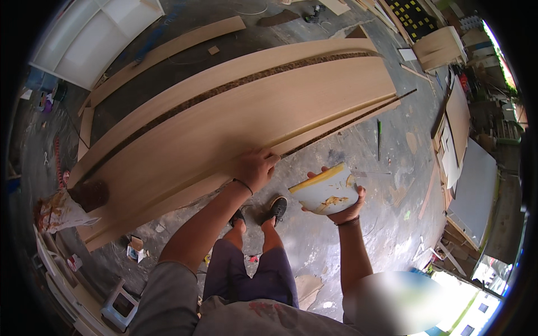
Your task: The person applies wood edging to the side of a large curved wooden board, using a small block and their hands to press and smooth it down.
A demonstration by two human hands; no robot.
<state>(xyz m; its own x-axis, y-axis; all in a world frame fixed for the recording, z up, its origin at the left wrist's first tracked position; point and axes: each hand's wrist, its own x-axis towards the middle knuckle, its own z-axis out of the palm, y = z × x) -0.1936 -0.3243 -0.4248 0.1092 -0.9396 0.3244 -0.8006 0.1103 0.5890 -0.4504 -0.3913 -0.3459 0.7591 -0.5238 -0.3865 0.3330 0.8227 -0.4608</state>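
A large pale wood panel [224, 112] with a curved far side and a dark speckled stripe lies in front of me. My left hand [258, 169] is at its near edge, fingers curled and pressed together; whatever is between them is hidden. A yellowish band [314, 124] runs along that edge, rightward from this hand. A thin dark strip [353, 121] lies beside the band. In my right hand [348, 211] is a white half-round spreader [325, 193], held tilted over the floor. Yellow glue coats its straight edge and brownish glue stains its face.
At the panel's left end sits a stained white bag [61, 211]. A white shelf unit [95, 39] lies at the far left. Boards and sheets [473, 185] lean along the right. A green-handled tool [379, 134] and scraps lie on the floor, near my shoes [274, 210].
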